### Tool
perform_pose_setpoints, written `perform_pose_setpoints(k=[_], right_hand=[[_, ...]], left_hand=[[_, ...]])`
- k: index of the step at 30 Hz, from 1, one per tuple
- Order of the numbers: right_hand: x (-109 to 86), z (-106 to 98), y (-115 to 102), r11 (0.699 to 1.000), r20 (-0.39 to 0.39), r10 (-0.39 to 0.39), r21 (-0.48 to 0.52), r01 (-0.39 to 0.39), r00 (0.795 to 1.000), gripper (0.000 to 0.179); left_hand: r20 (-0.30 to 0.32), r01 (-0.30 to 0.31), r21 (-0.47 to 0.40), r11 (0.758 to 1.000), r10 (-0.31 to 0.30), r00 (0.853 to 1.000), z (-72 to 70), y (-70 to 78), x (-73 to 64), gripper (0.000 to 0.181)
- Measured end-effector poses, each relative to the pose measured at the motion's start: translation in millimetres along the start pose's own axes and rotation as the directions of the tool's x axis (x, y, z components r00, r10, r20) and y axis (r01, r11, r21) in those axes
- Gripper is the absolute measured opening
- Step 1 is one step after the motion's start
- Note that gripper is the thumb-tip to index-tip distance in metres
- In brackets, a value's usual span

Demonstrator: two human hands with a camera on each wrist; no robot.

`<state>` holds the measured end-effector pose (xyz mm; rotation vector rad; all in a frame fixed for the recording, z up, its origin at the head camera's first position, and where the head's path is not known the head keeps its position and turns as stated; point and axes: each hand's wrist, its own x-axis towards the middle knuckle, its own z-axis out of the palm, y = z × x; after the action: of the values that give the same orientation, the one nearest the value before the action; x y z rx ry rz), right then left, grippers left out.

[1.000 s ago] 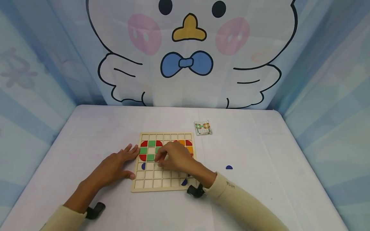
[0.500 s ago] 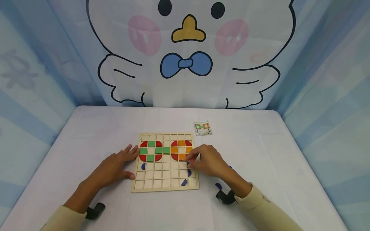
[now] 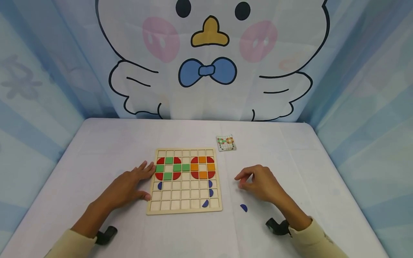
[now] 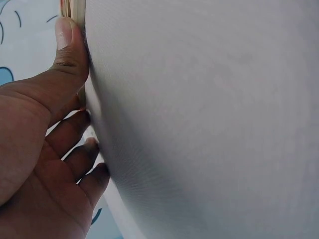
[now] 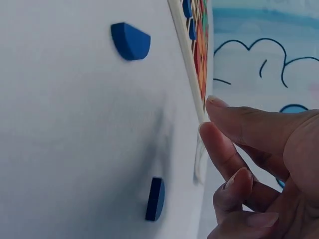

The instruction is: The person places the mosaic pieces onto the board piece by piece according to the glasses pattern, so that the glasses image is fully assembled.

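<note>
A wooden grid board [image 3: 185,208] lies on the white table and carries red quarter-circles, green squares, orange squares and several blue pieces [image 3: 210,188]. My left hand [image 3: 143,179] lies flat on the table, its fingertips and thumb [image 4: 70,45] against the board's left edge [image 4: 75,7]. My right hand [image 3: 240,181] hovers right of the board with fingers loosely curled and holds nothing. One loose blue piece [image 3: 243,208] lies on the table near that wrist. In the right wrist view a second blue piece [image 5: 155,199] sits by my fingers [image 5: 224,149]; the other [image 5: 130,41] lies farther off.
A small pattern card [image 3: 227,143] lies behind the board's right corner. A cartoon-bird curtain [image 3: 209,53] closes off the back and sides. Black wrist-camera mounts [image 3: 106,234] sit at both sleeves.
My right hand has moved off the board rightward onto the table, leaving a blue piece in the board's right column. The left hand has not moved.
</note>
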<state>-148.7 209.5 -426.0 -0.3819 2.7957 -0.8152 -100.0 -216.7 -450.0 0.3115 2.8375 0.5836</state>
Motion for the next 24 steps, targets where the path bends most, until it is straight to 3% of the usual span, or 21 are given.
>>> perform_pose_setpoints(k=[7, 15, 24], right_hand=[[-6.6, -12.8, 26.2, 0.998, -0.069, 0.051, -0.045, -0.054, 0.996, 0.016], [-8.7, -12.6, 42.4, 0.990, -0.041, 0.125, -0.064, -0.127, 0.991, 0.011], [-5.5, -5.6, 33.0, 0.997, -0.035, 0.067, -0.045, -0.069, 0.997, 0.011]], left_hand=[[0.004, 0.008, -0.009, 1.000, -0.008, 1.000, -0.2, 0.5, -0.3, 0.107], [0.005, 0.009, -0.007, 1.000, -0.008, 1.000, 0.1, 0.6, 0.0, 0.107], [0.002, 0.003, -0.014, 1.000, -0.003, 1.000, -0.1, -0.8, -0.2, 0.107]])
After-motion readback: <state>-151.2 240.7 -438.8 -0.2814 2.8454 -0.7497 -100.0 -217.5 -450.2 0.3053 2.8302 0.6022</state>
